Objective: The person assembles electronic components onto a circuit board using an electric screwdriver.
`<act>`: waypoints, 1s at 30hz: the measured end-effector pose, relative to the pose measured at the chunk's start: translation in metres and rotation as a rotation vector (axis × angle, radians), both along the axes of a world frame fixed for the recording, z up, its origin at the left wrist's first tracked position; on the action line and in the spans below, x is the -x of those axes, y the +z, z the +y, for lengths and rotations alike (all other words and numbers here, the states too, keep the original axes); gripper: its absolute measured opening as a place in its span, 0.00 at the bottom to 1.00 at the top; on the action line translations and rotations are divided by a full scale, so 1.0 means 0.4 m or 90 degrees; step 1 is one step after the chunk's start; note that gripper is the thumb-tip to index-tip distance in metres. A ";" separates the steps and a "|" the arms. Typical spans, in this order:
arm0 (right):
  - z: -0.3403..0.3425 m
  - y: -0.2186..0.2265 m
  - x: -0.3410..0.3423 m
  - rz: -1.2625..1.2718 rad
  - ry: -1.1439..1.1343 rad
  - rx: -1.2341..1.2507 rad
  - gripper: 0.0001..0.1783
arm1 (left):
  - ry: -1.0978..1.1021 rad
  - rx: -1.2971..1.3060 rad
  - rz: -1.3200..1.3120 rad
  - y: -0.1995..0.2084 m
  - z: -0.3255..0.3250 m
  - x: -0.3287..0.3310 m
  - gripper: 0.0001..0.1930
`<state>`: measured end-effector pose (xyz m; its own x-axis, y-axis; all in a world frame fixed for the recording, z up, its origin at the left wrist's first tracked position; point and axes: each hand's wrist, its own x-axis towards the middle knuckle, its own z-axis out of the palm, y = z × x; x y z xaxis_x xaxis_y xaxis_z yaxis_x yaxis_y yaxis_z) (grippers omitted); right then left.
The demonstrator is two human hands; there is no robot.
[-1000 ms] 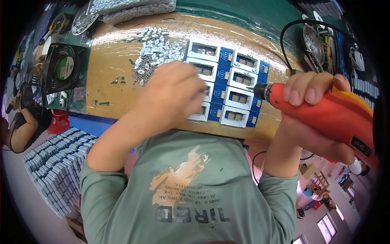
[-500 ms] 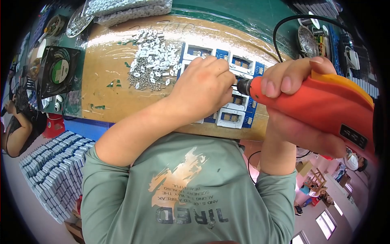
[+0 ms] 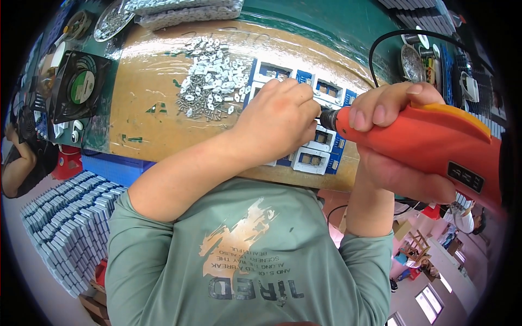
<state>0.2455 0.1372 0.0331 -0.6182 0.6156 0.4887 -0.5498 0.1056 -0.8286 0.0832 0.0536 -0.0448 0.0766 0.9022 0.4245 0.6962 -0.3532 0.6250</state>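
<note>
My right hand (image 3: 389,106) is wrapped around a red electric screwdriver (image 3: 429,141) with a yellow strip along its top. The tool points left, and its black chuck (image 3: 328,118) meets the fingers of my left hand (image 3: 280,117); the bit is out of sight. Those left fingers are curled down over a panel of blue circuit boards with white frames (image 3: 311,161), laid out in rows. Whatever they pinch is hidden beneath the hand. Left of the panel lies a heap of small white plastic pieces (image 3: 217,73), with loose screws (image 3: 202,106) along its near side.
A black fan (image 3: 81,87) stands at the left of the bench, near a dish of small metal parts (image 3: 113,23). Bagged white parts (image 3: 187,13) lie at the back. A black cable (image 3: 375,46) arches at right. Stacked pale blocks (image 3: 68,223) fill the lower left.
The screwdriver's chuck has come closer to my left fingers, and the bit that showed between them is now hidden. The bench appears shifted slightly right in view.
</note>
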 end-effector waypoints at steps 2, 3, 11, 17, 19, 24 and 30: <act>0.000 -0.002 0.001 -0.007 -0.002 -0.013 0.68 | -0.001 -0.006 -0.004 -0.003 0.001 -0.002 0.07; 0.002 -0.005 0.003 -0.011 0.000 -0.023 0.68 | 0.000 -0.010 -0.005 -0.005 0.000 -0.001 0.07; 0.024 -0.019 0.011 -0.022 0.016 -0.113 0.64 | -0.013 0.020 0.002 -0.006 0.001 -0.006 0.08; -0.007 -0.024 0.028 -0.019 -0.007 -0.078 0.64 | -0.017 0.004 -0.009 -0.007 -0.004 0.000 0.11; -0.017 -0.031 0.029 -0.021 -0.026 -0.032 0.64 | -0.015 0.009 -0.001 0.001 -0.007 0.000 0.12; -0.038 -0.006 0.030 -0.167 -0.292 0.041 0.66 | -0.016 0.026 0.027 0.012 -0.009 0.005 0.12; -0.011 -0.005 -0.112 0.050 -0.271 -0.027 0.65 | 0.144 -0.057 0.109 0.034 -0.044 0.152 0.13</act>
